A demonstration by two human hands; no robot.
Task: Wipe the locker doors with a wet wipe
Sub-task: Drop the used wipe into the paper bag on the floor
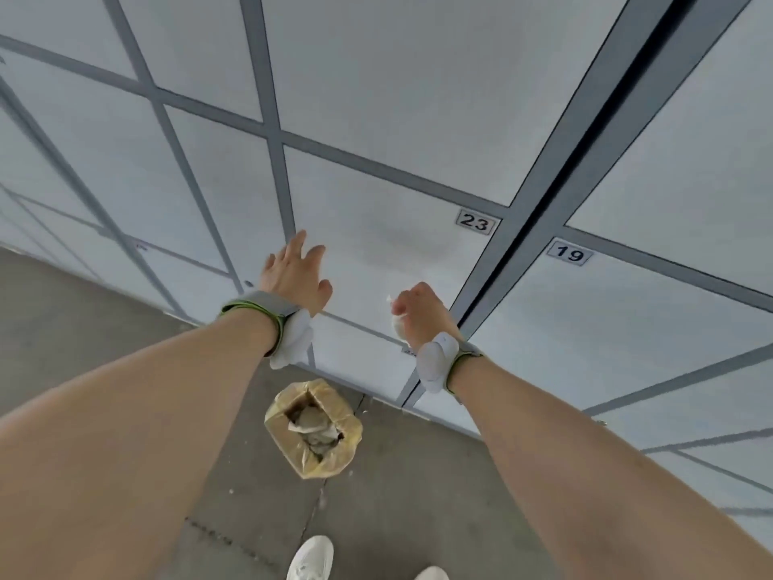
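A wall of pale grey locker doors with darker grey frames fills the view. Locker door 23 (376, 228) is straight ahead, its number plate (477, 222) at the upper right corner. My left hand (295, 276) lies flat with spread fingers against the lower left of that door. My right hand (420, 313) is curled round a crumpled white wet wipe (397, 324), held at the door's lower right edge. Both wrists wear grey bands with white pods.
Locker door 19 (627, 328) lies to the right past a dark vertical gap (543, 228). On the concrete floor below stands a yellow-lined bin (313, 429) holding used wipes. My white shoes (311, 558) show at the bottom edge.
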